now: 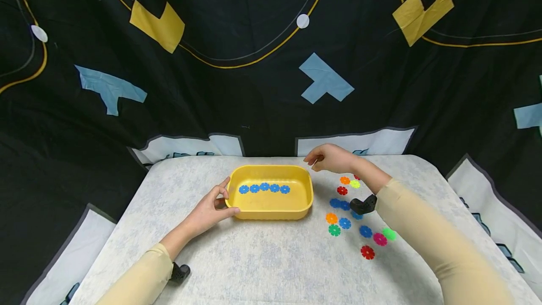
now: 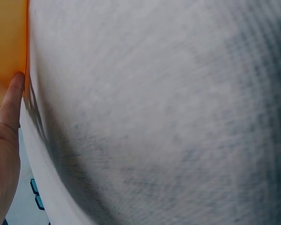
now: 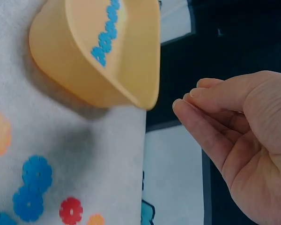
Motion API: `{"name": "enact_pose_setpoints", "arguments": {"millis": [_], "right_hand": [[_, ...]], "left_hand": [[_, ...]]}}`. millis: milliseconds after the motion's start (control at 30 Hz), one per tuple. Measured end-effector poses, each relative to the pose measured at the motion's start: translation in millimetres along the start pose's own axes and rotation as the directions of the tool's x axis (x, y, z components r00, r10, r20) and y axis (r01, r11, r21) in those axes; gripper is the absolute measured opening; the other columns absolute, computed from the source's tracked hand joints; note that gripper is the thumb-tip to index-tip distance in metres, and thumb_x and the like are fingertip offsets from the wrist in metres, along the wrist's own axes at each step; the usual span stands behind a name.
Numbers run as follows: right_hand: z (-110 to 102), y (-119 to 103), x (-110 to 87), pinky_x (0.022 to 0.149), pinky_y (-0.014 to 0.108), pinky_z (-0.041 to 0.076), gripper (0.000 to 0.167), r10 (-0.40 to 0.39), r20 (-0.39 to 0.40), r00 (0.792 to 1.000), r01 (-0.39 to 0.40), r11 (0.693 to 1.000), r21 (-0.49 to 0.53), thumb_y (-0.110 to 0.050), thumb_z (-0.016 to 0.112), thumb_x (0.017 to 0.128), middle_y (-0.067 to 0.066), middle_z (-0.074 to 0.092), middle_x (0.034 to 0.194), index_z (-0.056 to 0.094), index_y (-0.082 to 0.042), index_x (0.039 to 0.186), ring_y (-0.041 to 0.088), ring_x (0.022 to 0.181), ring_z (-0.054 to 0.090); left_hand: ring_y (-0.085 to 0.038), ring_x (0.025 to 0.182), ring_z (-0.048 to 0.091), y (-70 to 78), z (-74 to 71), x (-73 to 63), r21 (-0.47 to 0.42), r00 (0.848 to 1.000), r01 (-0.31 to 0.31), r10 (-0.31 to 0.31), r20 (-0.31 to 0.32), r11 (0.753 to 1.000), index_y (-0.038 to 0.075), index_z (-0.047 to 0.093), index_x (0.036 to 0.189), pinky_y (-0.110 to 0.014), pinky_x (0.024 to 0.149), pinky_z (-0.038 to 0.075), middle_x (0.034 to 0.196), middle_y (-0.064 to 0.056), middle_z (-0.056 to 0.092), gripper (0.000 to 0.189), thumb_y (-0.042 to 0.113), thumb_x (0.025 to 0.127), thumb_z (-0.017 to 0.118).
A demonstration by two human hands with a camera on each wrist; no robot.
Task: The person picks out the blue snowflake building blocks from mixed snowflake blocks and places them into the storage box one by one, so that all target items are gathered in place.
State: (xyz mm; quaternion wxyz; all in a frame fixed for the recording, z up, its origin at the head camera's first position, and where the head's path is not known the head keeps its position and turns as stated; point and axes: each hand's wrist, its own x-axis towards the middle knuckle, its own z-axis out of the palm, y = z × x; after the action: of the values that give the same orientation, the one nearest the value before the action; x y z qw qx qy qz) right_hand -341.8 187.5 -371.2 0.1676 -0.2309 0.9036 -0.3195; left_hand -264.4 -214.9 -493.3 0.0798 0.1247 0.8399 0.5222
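A yellow plastic basin [image 1: 271,214] stands on the table. Across its floor lies a row of several blue notched discs [image 1: 264,186], which look linked end to end in the right wrist view. My left hand [image 1: 210,208] holds the basin's left end, thumb against the front corner and fingers at the side. In the left wrist view, a finger of that hand [image 2: 9,112] touches the orange-looking wall. Off the basin's far right corner hovers my right hand [image 1: 332,158]. Its fingers are loosely bent with the tips close together, and nothing shows between them [image 3: 239,126].
Loose notched discs lie right of the basin: several blue ones [image 1: 345,223], a green one [image 1: 334,230], an orange one [image 1: 331,218], a pink one [image 1: 380,239] and a red one [image 1: 367,252]. Some lie under the right forearm. A black curtain [image 1: 254,107] hangs behind the pale tablecloth [image 1: 262,262].
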Motion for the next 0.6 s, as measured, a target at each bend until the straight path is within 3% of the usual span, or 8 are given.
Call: {"name": "enact_pose_setpoints", "arguments": {"millis": [600], "right_hand": [[-15,37,-40.8,0.087,0.036,0.057,0.029,0.021,-0.058,0.998,-0.018,0.998,0.053,-0.006,0.064,0.1,0.012,0.069,0.121,0.066,-0.001,0.128,0.027,0.105,0.065]], "left_hand": [[-0.032,0.129,0.058,0.2,2.5,0.0,0.011,1.0,0.004,-0.004,-0.015,1.0,0.014,0.043,0.107,-0.051,0.112,0.038,0.17,0.004,0.016,0.046,0.031,0.089,0.083]]}}
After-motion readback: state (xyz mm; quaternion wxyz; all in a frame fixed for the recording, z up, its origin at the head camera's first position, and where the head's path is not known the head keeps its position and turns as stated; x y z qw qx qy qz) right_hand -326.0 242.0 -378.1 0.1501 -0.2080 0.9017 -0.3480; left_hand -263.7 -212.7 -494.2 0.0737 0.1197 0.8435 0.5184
